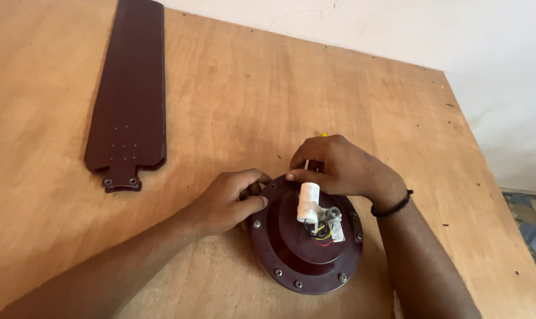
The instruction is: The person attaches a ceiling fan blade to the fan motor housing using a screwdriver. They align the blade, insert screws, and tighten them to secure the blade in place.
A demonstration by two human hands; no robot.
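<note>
A round dark maroon fan motor housing (306,248) lies on the plywood table, with several screws around its rim. A white cylindrical capacitor (309,202) and coloured wires (323,231) stick up from its centre beside a short metal shaft. My left hand (229,201) grips the housing's left rim. My right hand (339,166) rests at the far edge of the housing, fingers closed around a thin tool with a yellow tip (323,134) just showing; most of the tool is hidden by the hand.
A long maroon fan blade (129,88) with a metal bracket end lies at the left of the plywood table (250,88). A white wall runs behind the table. The table's right edge drops off to a patterned floor (531,218).
</note>
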